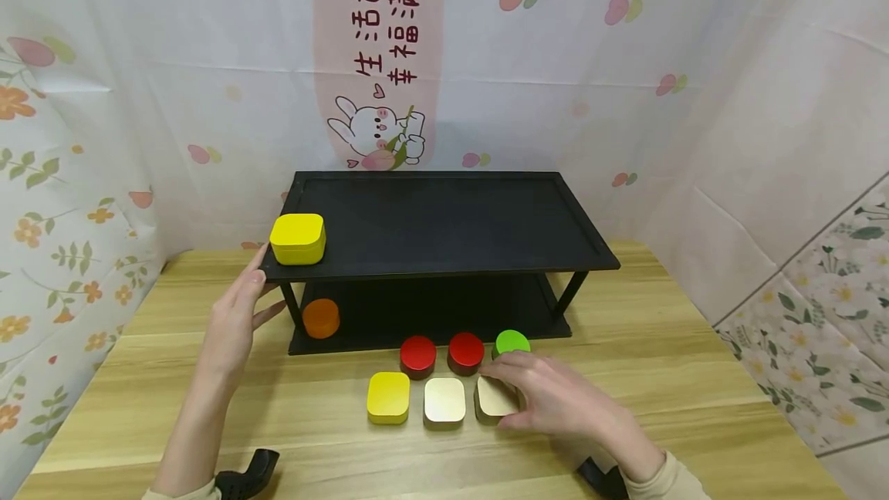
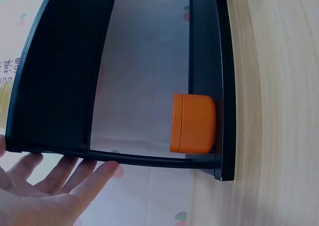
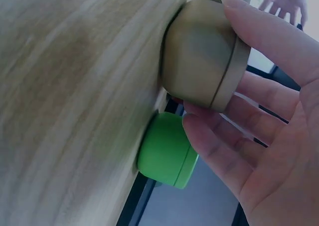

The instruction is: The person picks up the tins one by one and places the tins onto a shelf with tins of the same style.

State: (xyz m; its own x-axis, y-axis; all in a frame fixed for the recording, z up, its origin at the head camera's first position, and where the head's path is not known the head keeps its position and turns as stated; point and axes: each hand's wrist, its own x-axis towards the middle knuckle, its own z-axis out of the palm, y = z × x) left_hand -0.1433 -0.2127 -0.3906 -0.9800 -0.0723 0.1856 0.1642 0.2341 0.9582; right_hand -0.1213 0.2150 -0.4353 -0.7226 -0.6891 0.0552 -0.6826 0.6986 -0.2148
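My left hand (image 1: 234, 319) is at the left end of a black two-tier shelf (image 1: 444, 226). Its extended fingers (image 2: 92, 186) touch the outer side of that end. Just above, a square yellow tin (image 1: 298, 239) sits on the top tier's left corner. Below it, an orange tin (image 2: 194, 124) stands on the lower tier. My right hand (image 1: 549, 396) holds a gold tin (image 3: 202, 54) with rounded corners, thumb on one side and fingers on the other. Beside those fingers is a round green tin (image 3: 164, 149).
In front of the shelf stand two round red tins (image 1: 418, 356), a second yellow tin (image 1: 388, 398) and a cream-coloured tin (image 1: 444, 403), all on the wooden table (image 1: 333, 461). A patterned cloth (image 1: 208, 99) hangs behind the shelf.
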